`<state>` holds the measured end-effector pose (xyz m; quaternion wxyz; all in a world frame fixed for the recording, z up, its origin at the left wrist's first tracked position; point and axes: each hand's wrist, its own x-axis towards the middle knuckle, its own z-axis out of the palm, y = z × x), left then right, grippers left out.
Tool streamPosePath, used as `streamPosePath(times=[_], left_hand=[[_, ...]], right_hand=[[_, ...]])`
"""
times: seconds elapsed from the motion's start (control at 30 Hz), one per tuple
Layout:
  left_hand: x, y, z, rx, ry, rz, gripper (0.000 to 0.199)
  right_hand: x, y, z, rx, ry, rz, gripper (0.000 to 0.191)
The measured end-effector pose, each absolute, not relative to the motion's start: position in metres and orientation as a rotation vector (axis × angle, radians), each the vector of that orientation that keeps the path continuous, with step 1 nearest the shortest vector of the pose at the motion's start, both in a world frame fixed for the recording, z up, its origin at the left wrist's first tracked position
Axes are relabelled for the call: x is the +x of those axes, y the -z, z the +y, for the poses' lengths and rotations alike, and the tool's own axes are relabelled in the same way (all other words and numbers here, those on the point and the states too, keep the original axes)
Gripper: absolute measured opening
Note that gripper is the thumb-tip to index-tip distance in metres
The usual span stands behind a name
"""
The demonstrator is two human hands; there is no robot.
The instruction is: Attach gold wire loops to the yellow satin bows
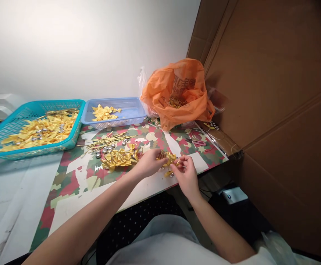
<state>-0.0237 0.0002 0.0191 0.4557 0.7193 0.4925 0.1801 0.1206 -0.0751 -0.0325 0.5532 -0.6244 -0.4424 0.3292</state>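
My left hand (150,163) is closed around a bunch of yellow ribbon bows (169,157) with looped gold ties. Close beside it, my right hand (186,175) pinches a gold tie at the right end of that bunch, with a silver bell (171,175) hanging just below. To the left of my hands lies a pile of yellow bows with gold ties (118,158). Loose silver bells (98,155) and straight gold ties (107,141) lie behind that pile.
A teal basket (77,138) of yellow bows and bells stands left. Beside it is a blue basket (134,119) with a few bows. An orange plastic bag (163,88) stands open at the back. Pink-handled pliers (198,142) lie right, near a cardboard wall (276,92).
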Motion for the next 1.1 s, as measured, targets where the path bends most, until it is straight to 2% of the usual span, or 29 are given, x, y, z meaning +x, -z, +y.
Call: streamPosePath(times=[0.13,0.23,0.33,0.5,0.67,0.83,1.1], left_hand=[[-0.019,-0.02,-0.001,1.775,-0.518,1.286,0.034],[-0.01,-0.021,0.001,1.792,-0.563,1.368,0.042],[0.0,-0.019,0.005,1.83,-0.566,1.404,0.045],[0.005,-0.022,0.005,1.896,-0.538,1.38,0.034],[-0.002,-0.033,-0.004,2.019,-0.426,1.293,0.027],[-0.006,-0.043,-0.011,2.225,-0.318,1.268,0.03],[-0.005,-0.039,-0.01,2.335,-0.305,1.434,0.023]], right_hand=[[0.112,0.035,-0.074,-1.596,-0.607,-1.132,0.042],[0.112,0.037,-0.074,-1.619,-0.528,-1.143,0.033],[0.121,0.035,-0.073,-1.525,-0.669,-1.024,0.027],[0.143,0.024,-0.064,-1.352,-0.898,-0.802,0.037],[0.142,0.024,-0.054,-1.331,-1.006,-0.897,0.038],[0.132,0.027,-0.054,-1.307,-1.079,-0.92,0.035],[0.127,0.015,-0.052,-1.242,-1.243,-0.89,0.047]])
